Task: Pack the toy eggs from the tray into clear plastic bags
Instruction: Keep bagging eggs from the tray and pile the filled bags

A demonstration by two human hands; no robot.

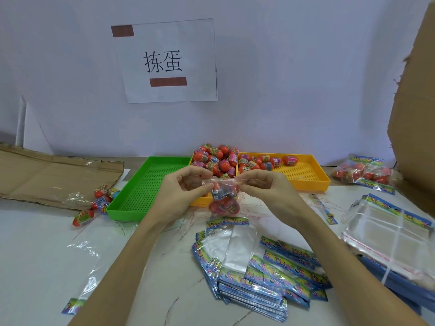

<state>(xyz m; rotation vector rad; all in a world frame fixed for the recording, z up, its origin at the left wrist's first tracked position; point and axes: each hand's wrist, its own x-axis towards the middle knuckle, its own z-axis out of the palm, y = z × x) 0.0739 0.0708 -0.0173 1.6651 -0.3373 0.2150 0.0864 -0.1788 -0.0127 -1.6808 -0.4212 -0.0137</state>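
While both hands pinch its top edge, left hand (181,194) and right hand (263,191), the clear bag (223,198) with toy eggs inside hangs just in front of the yellow tray (306,182). More eggs (216,158) are heaped in that tray; a green tray (141,187) touches its left side.

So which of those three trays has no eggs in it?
The green tray on the left; its perforated floor is bare. The two yellow trays beside it both hold red toy eggs.
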